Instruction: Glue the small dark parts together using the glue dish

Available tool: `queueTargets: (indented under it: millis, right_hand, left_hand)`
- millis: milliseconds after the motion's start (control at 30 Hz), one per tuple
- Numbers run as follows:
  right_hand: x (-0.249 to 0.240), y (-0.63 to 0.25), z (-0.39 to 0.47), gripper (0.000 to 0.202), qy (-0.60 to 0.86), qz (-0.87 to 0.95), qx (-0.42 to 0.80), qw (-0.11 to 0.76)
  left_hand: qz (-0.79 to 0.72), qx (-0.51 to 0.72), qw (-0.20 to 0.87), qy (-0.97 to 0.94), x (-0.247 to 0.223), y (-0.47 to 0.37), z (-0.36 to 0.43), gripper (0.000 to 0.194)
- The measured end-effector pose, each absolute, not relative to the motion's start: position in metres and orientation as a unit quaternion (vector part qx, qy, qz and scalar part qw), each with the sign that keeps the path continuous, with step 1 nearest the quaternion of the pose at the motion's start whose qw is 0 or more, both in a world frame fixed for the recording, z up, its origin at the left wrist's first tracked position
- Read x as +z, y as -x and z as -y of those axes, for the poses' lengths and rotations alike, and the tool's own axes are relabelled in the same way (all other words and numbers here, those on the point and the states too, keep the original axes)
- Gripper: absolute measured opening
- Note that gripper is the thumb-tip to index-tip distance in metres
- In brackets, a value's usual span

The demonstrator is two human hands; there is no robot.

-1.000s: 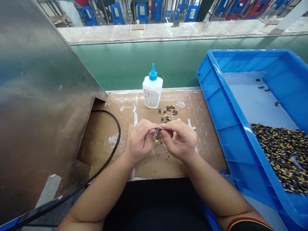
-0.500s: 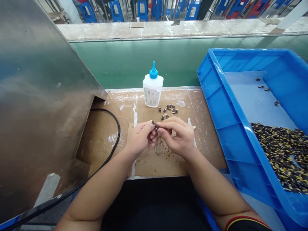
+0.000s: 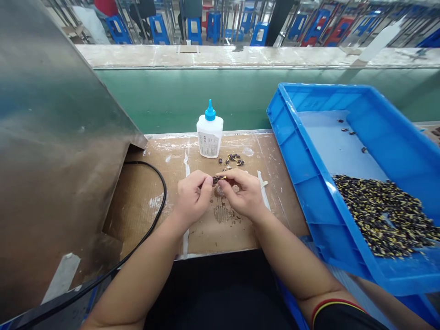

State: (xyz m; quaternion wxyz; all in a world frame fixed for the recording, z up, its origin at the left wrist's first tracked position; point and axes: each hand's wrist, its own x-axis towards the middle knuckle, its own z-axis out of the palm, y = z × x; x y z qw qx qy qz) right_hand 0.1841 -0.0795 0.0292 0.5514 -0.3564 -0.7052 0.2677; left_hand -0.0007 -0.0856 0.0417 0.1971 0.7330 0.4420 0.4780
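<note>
My left hand (image 3: 193, 195) and my right hand (image 3: 243, 191) meet over the cardboard-covered bench, both closed. Pinched between their fingertips is a small black part with a yellow end (image 3: 216, 179); its yellow end lies by my right fingers. Fingers hide some of it, so I cannot tell whether it is one piece or two. Just beyond, several similar black-and-yellow parts (image 3: 235, 158) lie loose on the cardboard. A white bottle with a blue nozzle cap (image 3: 209, 137) stands upright behind them. Under my hands, a wet-looking striped mark (image 3: 222, 213) shows on the cardboard.
At the right, a big blue crate (image 3: 300, 169) holds a heap of small black-and-yellow parts (image 3: 381, 215). A metal housing (image 3: 62, 151) rises at the left, with a black cable (image 3: 164, 192) beside it. A green belt surface (image 3: 154, 98) runs behind the bench.
The view has swung a little right and up. My left hand has turned knuckles-up, and the small part, tilted before, now lies nearly level between both hands.
</note>
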Motion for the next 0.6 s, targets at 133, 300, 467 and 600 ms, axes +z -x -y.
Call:
queueTargets:
  millis: [133,300,467,600]
  right_hand:
    - [0.024,-0.181,0.078,0.017,0.365,0.625,0.388,0.571]
    - [0.022,-0.180,0.078,0.020,0.372,0.629,0.371,0.573]
    - [0.022,-0.178,0.079,0.016,0.373,0.658,0.336,0.562]
    - [0.016,-0.176,0.077,0.022,0.358,0.680,0.300,0.565]
  left_hand:
    - [-0.404,0.491,0.161,-0.755,0.037,-0.002,0.086,0.022]
    - [-0.394,0.510,0.082,-0.760,0.033,-0.006,0.086,0.016]
    - [-0.423,0.485,0.028,-0.765,0.025,-0.003,0.081,0.014]
    - [-0.436,0.462,-0.007,-0.772,0.021,0.001,0.075,0.014]
